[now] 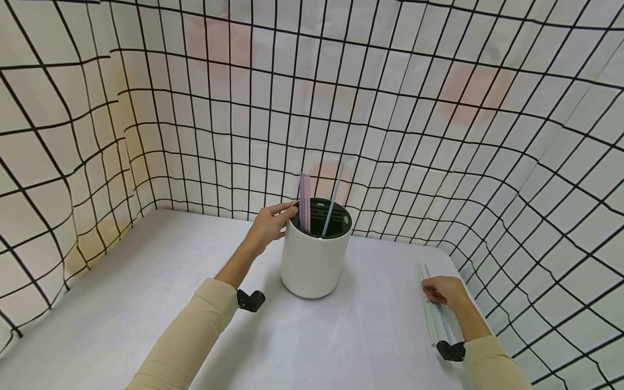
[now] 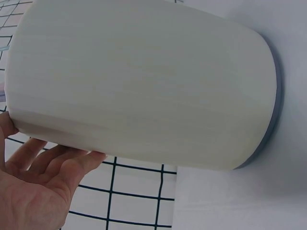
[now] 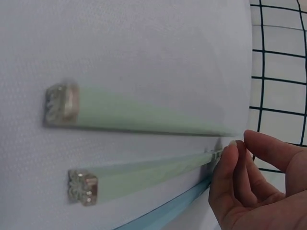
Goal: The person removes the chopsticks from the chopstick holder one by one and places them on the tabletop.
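Note:
My left hand (image 1: 273,223) grips the rim of a white cylindrical utensil holder (image 1: 314,268), thumb over the edge and fingers along its outer side. Inside its dark insert stand several purple and pink chopsticks (image 1: 304,206) and one blue chopstick (image 1: 333,197), which leans right. At the table's right side, my right hand (image 1: 446,291) reaches down with bent fingers, pinching at a pale green chopstick (image 3: 134,112). A second green chopstick (image 3: 139,181) lies beside it, and a light blue chopstick (image 3: 177,208) runs along the lower edge of the right wrist view. Silvery flower-patterned caps finish the green ends.
Black wire grid panels (image 1: 370,114) stand around the back and sides, with white sheeting behind. The white-covered table (image 1: 380,325) reaches up to them. Dark wrist cameras sit on the left wrist (image 1: 251,300) and the right wrist (image 1: 450,351).

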Available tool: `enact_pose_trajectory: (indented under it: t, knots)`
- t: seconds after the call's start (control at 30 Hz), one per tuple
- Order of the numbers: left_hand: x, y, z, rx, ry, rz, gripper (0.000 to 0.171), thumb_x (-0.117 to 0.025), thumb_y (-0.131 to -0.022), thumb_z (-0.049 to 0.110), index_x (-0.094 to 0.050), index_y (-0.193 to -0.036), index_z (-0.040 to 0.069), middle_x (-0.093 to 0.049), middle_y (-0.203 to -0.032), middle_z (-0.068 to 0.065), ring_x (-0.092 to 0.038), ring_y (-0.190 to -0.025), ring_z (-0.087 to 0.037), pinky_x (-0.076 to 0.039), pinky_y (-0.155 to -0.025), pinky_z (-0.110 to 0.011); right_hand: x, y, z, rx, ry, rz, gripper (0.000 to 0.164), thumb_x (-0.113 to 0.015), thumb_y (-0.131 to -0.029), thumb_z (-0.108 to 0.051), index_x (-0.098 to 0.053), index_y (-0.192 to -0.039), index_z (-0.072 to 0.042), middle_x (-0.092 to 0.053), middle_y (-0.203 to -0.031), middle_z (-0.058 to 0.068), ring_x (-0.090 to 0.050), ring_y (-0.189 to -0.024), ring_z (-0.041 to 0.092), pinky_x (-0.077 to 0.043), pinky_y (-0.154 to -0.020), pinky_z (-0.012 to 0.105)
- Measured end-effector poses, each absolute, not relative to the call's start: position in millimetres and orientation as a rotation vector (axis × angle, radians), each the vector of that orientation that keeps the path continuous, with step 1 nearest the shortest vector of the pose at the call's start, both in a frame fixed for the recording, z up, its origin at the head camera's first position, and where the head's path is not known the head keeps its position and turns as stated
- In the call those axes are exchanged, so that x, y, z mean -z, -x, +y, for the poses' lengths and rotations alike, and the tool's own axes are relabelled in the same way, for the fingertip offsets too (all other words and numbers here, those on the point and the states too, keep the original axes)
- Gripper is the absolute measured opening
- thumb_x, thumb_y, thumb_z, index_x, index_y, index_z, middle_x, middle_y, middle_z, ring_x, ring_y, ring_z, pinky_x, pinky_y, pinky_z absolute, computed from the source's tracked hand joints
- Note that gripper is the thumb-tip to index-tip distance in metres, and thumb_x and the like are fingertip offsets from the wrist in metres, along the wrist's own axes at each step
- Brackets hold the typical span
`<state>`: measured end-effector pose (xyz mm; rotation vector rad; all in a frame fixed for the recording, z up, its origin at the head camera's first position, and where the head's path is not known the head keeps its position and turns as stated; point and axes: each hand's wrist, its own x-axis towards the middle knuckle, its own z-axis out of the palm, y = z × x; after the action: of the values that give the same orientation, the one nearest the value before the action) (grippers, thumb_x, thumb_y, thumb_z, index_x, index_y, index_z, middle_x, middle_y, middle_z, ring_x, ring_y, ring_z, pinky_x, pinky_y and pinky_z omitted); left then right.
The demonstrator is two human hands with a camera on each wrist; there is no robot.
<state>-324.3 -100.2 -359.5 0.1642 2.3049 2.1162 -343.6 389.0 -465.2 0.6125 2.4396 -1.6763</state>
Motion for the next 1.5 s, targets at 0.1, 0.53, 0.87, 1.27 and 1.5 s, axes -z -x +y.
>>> enact_pose_trajectory:
  t: [0.1, 0.53, 0.87, 1.27, 1.5]
  knots:
    - [360.1, 324.6, -99.0, -2.118, -0.165, 2.302, 0.049, -0.059, -0.104, 0.036, -0.054, -0.148, 0.016, -0.053, -0.15, -0.013, -0.049, -0.142, -0.031, -0.05, -0.109, -0.048, 462.8, 342.4, 389.6, 1.66, -0.621, 2.455, 0.019, -0.07, -0.09, -0.004, -0.069, -0.101, 0.011, -0.069, -0.067, -0.002, -0.066, -0.058, 0.01, -0.061, -0.059, 0.023]
    - [361.9, 326.4, -97.3, -2.108, -0.172, 2.307, 0.049, -0.059, -0.104, 0.037, -0.054, -0.148, 0.017, -0.054, -0.15, -0.014, -0.049, -0.142, -0.032, -0.05, -0.109, -0.049, 420.5, 341.3, 355.2, 1.669, -0.403, 2.548, 0.042, -0.07, -0.095, -0.014, -0.059, -0.126, 0.012, -0.07, -0.082, -0.004, -0.069, -0.069, 0.008, -0.063, -0.069, 0.024]
    - [362.1, 324.8, -95.8, -2.113, -0.186, 2.307, 0.048, -0.059, -0.104, 0.034, -0.054, -0.148, 0.015, -0.055, -0.149, -0.014, -0.049, -0.141, -0.033, -0.05, -0.109, -0.049, 355.3, 336.1, 294.0, 1.784, -0.076, 2.534, 0.044, -0.067, -0.1, -0.024, -0.059, -0.129, 0.008, -0.069, -0.098, -0.003, -0.069, -0.084, 0.008, -0.063, -0.085, 0.026]
    - [359.9, 323.0, -99.6, -2.123, -0.182, 2.288, 0.049, -0.058, -0.105, 0.035, -0.053, -0.149, 0.015, -0.053, -0.15, -0.015, -0.048, -0.142, -0.033, -0.048, -0.111, -0.048, 295.7, 327.4, 215.0, 1.729, 0.181, 2.513, 0.044, -0.065, -0.101, -0.023, -0.055, -0.135, 0.004, -0.062, -0.129, 0.021, -0.071, -0.096, 0.013, -0.059, -0.097, 0.031]
    - [361.4, 326.5, -100.3, -2.125, -0.183, 2.287, 0.049, -0.058, -0.105, 0.036, -0.053, -0.149, 0.017, -0.053, -0.151, -0.013, -0.048, -0.142, -0.032, -0.048, -0.111, -0.048, 281.1, 323.4, 177.5, 1.75, 0.279, 2.5, 0.037, -0.065, -0.101, -0.019, -0.06, -0.131, 0.002, -0.063, -0.13, 0.022, -0.071, -0.105, 0.025, -0.058, -0.1, 0.035]
